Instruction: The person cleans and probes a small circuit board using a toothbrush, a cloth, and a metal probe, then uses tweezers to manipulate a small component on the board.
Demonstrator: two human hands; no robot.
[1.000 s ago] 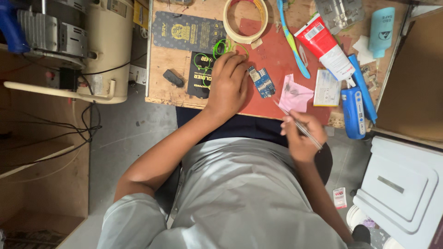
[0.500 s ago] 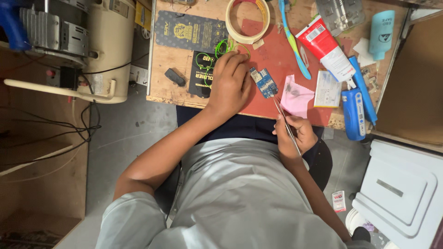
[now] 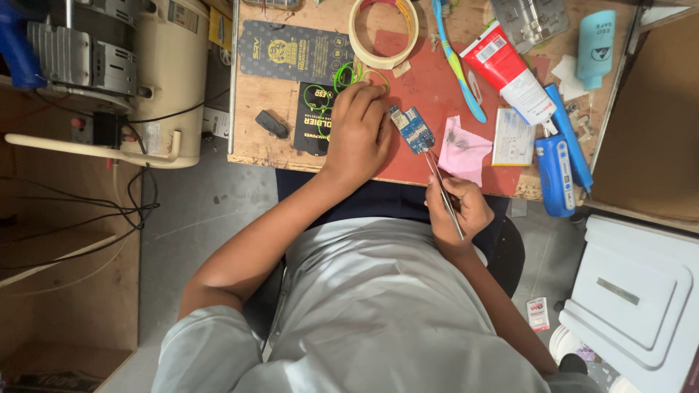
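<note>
Centrally, blue circuit board (image 3: pixel 412 129) beside flat left hand (image 3: pixel 360 131), right hand (image 3: pixel 457 207) pinching tweezers (image 3: pixel 443 191), tips touching board's lower edge.

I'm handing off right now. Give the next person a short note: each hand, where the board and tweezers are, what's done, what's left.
Left hand: flat on the red mat, fingertips beside the small blue circuit board.
Right hand: at the desk edge, gripping metal tweezers, tips at the board's near end.
Done: board lies on the mat, tweezers at it.
Left: nothing visibly lifted off the board; whether the tips grip a part is too small to tell.
</note>
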